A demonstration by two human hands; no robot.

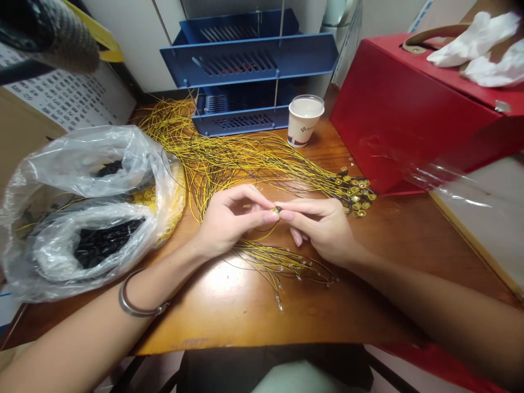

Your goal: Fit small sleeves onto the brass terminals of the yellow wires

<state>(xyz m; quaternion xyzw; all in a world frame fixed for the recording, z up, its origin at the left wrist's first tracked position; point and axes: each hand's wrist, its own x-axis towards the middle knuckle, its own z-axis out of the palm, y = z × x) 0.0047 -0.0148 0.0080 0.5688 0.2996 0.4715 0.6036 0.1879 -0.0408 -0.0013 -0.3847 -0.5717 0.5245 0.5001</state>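
Note:
My left hand (pixel 233 218) and my right hand (pixel 321 224) meet over the middle of the wooden table, fingertips pinched together on a small yellow and black piece (pixel 276 209). A thin yellow wire hangs below it. Beneath my hands lies a bundle of yellow and black wires (pixel 274 259) with small clear ends pointing right. Behind them a larger bundle of yellow and black wires (pixel 245 155) runs to the right, where several yellow hexagonal caps (pixel 358 194) sit on its ends.
Plastic bags (pixel 94 278) with black parts (pixel 108 240) and yellow parts (pixel 172 213) stand at left. At the back are a blue rack (pixel 245 57) and a paper cup (pixel 303 123). A red box (pixel 405 120) stands at right, with crumpled white tissue (pixel 475 41) on top.

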